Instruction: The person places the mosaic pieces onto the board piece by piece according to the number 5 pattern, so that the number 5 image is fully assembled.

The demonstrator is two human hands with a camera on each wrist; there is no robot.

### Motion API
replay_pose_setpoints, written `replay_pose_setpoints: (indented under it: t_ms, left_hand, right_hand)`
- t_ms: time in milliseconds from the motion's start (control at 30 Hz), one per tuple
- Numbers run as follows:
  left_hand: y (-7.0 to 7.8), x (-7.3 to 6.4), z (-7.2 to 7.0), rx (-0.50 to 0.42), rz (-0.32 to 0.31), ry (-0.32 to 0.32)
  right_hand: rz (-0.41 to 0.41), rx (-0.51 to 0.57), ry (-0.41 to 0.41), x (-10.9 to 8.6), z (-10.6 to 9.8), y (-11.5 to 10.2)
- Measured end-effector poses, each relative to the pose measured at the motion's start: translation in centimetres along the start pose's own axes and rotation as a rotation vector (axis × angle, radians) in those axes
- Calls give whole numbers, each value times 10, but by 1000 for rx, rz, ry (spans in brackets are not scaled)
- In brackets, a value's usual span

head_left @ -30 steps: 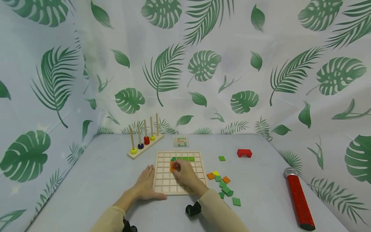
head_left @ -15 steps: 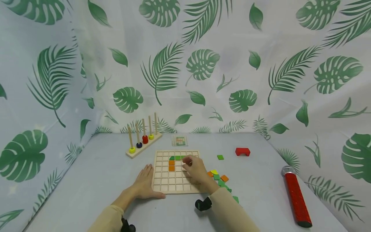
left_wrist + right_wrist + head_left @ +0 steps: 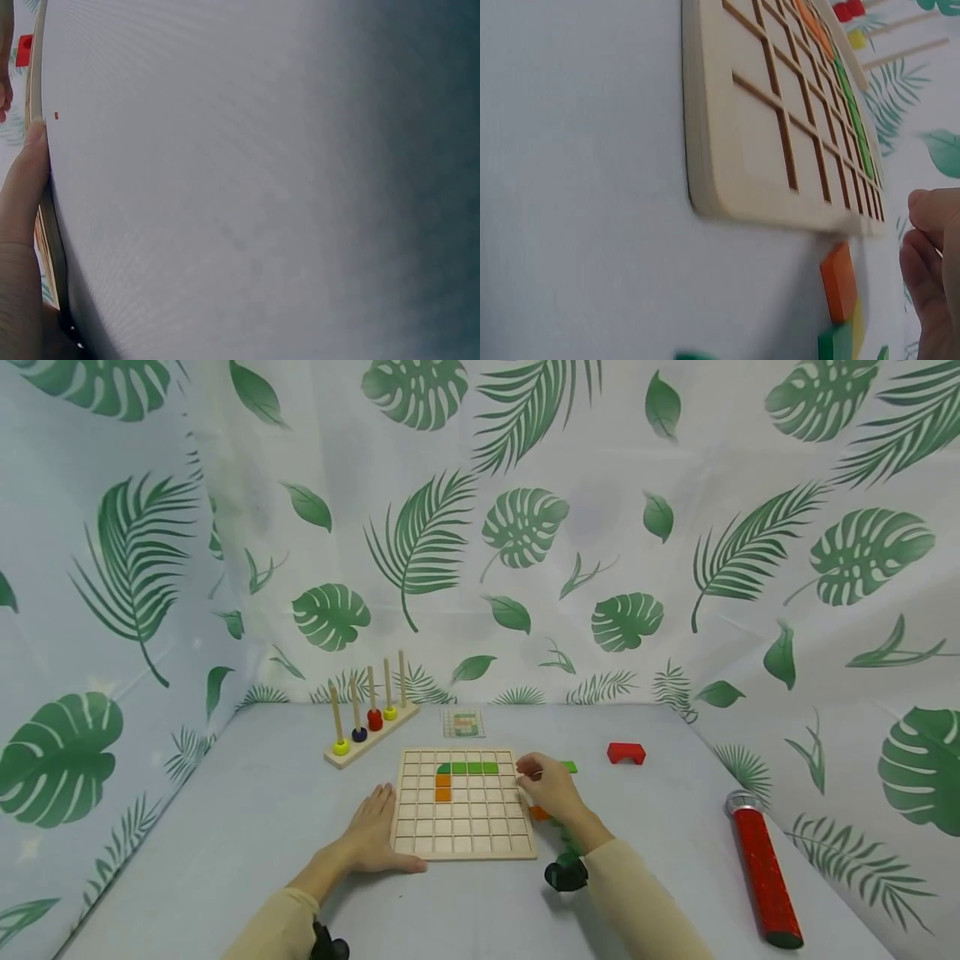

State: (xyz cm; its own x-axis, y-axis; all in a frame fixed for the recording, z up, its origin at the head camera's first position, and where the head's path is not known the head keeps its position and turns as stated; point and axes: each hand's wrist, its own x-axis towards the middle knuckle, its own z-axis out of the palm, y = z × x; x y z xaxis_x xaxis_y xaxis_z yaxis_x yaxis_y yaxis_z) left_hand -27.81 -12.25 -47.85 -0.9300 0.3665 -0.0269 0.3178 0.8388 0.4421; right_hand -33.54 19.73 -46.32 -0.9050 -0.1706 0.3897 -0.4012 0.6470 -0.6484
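A wooden grid board (image 3: 468, 845) lies on the table. Along one of its upper rows run several green tiles (image 3: 474, 768), the leftmost with a rounded corner, and two orange tiles (image 3: 443, 788) sit below that end. My left hand (image 3: 370, 835) rests with straight fingers along the board's left side, its thumb by the front corner; the left wrist view catches that thumb (image 3: 30, 161) at the board's edge. Just beyond the right edge hovers my right hand (image 3: 553, 787), fingers loosely bent, with nothing seen between thumb and fingertips. Loose orange (image 3: 839, 281) and green tiles (image 3: 835, 343) lie beneath it, partly hidden.
At the back left stands a peg rack (image 3: 372, 737) with coloured rings. A small pattern card (image 3: 463, 723) lies behind the board. To the right are a green tile (image 3: 571, 767), a red bridge block (image 3: 626, 753) and a long red glittery cylinder with a silver end (image 3: 765, 872).
My right hand has left the orange tiles and moved right, across the board and past its right edge. The tiles on the board are uncovered. My left hand has stayed put.
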Motion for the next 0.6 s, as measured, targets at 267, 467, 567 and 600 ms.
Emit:
replay_pose_setpoints:
  t_ms: [267,467,567,600]
  left_hand:
    - [-3,0,0,6,8,-6]
    - [-2,-1,0,-19,15,6]
    - [0,-1,0,-14,11,8]
    - [0,-1,-1,-14,10,8]
  right_hand:
    - [74,-52,-73,-7,-18,18]
    - [79,-102,-188,-17,-26,22]
    - [29,-138,-244,-20,-29,23]
    - [15,-143,-259,-21,-29,23]
